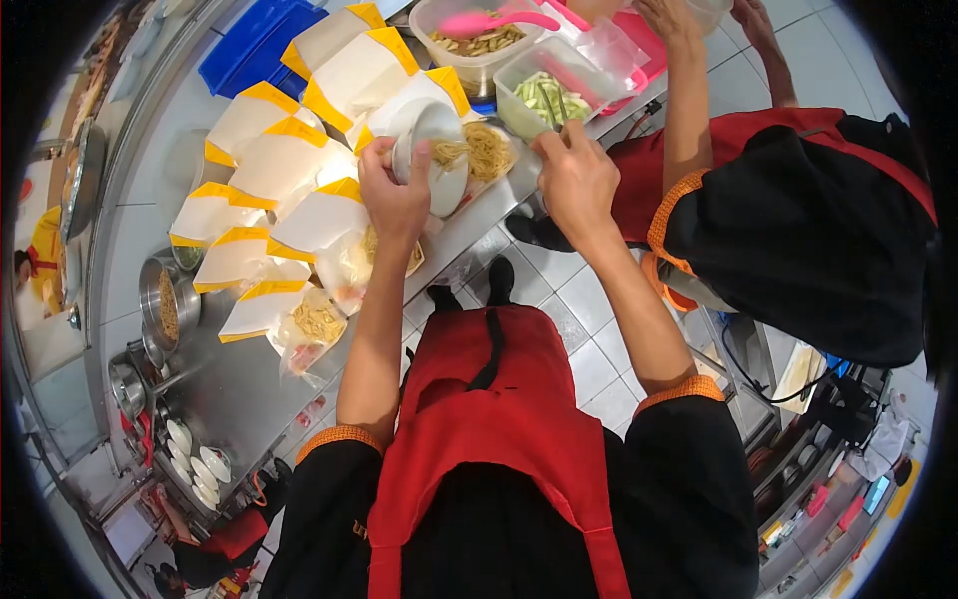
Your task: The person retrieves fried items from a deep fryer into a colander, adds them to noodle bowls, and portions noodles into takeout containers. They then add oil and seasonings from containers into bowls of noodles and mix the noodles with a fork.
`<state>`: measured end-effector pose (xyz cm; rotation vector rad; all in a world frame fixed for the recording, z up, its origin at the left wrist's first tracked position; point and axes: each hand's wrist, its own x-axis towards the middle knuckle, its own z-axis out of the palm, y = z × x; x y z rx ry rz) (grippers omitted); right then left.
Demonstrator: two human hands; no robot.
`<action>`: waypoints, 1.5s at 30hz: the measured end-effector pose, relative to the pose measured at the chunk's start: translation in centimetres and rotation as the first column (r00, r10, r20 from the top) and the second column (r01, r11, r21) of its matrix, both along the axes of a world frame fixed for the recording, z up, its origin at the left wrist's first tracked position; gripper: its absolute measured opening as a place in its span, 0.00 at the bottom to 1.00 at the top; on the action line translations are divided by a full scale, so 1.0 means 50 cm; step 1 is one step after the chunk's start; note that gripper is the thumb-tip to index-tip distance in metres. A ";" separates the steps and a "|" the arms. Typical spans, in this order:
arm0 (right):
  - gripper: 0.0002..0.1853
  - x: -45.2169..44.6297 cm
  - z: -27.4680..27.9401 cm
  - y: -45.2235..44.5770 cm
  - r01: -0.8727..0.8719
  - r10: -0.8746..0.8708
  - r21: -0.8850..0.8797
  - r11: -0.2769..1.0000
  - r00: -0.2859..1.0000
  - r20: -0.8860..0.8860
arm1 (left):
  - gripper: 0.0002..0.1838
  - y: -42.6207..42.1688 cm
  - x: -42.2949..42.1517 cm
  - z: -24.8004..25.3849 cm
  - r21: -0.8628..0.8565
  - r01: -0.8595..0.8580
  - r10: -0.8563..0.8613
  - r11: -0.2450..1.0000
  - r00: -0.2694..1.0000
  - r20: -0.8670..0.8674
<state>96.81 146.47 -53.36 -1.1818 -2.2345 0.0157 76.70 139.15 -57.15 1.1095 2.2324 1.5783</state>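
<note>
My left hand (396, 198) grips a white bowl (435, 122) by its side, thumb on the near edge. The bowl is tilted beside an open takeaway box holding noodles (489, 155). More noodles show next to the bowl, though its inside is partly hidden. My right hand (579, 185) is closed around what look like metal tongs (551, 108), whose tips reach into a clear plastic container (514, 118) of pale green sliced vegetable (544, 92). Several open white boxes with yellow flaps (284, 165) stand in rows left of my left hand.
A tub (469, 60) of brown sliced food with a pink spoon (494, 22) sits at the back, near a blue bin (254, 45). A co-worker (788, 230) stands close on the right, arms reaching forward. Metal bowls (165, 304) and white dishes (205, 469) are at left.
</note>
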 end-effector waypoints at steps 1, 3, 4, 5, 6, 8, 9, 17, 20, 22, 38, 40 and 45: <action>0.08 -0.005 -0.010 0.006 0.001 -0.001 -0.002 1.000 1.000 -0.005 | 0.24 0.009 -0.005 -0.007 0.004 0.078 -0.078 0.997 0.997 -0.013; 0.11 -0.024 -0.051 0.014 -0.077 0.079 0.043 0.996 0.996 -0.050 | 0.24 0.021 -0.008 -0.012 -0.004 0.170 -0.170 0.985 0.985 -0.030; 0.11 -0.025 -0.068 0.020 -0.067 0.069 0.037 0.997 0.996 -0.053 | 0.24 0.026 -0.008 -0.012 -0.001 0.217 -0.216 0.976 0.971 -0.098; 0.10 -0.027 -0.083 0.028 -0.076 0.076 0.012 0.997 0.997 -0.029 | 0.24 0.032 -0.007 -0.013 0.002 0.263 -0.259 0.965 0.952 -0.164; 0.10 -0.026 -0.096 0.032 -0.083 0.083 -0.011 0.996 0.997 -0.006 | 0.24 0.036 -0.006 -0.014 -0.001 0.272 -0.268 0.962 0.949 -0.166; 0.10 0.007 -0.117 0.034 -0.071 0.071 0.001 0.997 0.997 0.028 | 0.25 0.040 -0.001 -0.014 0.099 0.287 -0.274 0.953 0.953 -0.128; 0.10 0.024 -0.124 0.033 -0.069 0.068 0.019 0.997 0.996 0.059 | 0.25 0.042 0.002 -0.013 0.099 0.285 -0.272 0.953 0.954 -0.124; 0.05 0.026 0.005 -0.016 0.144 -0.136 -0.177 0.974 0.989 0.059 | 0.28 0.044 -0.044 -0.006 0.240 0.322 -0.237 0.916 0.916 -0.324; 0.05 -0.001 -0.023 -0.022 0.079 -0.069 -0.189 0.979 0.996 0.057 | 0.28 0.046 -0.073 0.016 0.303 0.335 -0.229 0.892 0.914 -0.335; 0.05 -0.014 -0.074 -0.012 0.017 0.004 -0.207 0.978 0.995 0.101 | 0.27 0.044 -0.076 0.045 0.305 0.322 -0.216 0.896 0.918 -0.334; 0.05 -0.018 -0.009 -0.010 -0.009 -0.053 -0.186 0.983 0.944 -0.326 | 0.25 0.041 -0.126 0.069 0.356 0.293 -0.289 0.887 0.955 -0.066; 0.03 -0.030 0.004 -0.001 -0.021 -0.027 -0.120 0.993 0.923 -0.384 | 0.26 0.044 -0.135 0.064 0.321 0.353 -0.362 0.879 0.931 -0.031; 0.03 -0.044 -0.022 -0.013 0.015 -0.057 -0.168 0.986 0.967 -0.249 | 0.25 0.070 -0.111 0.061 0.363 0.398 -0.464 0.843 0.879 0.114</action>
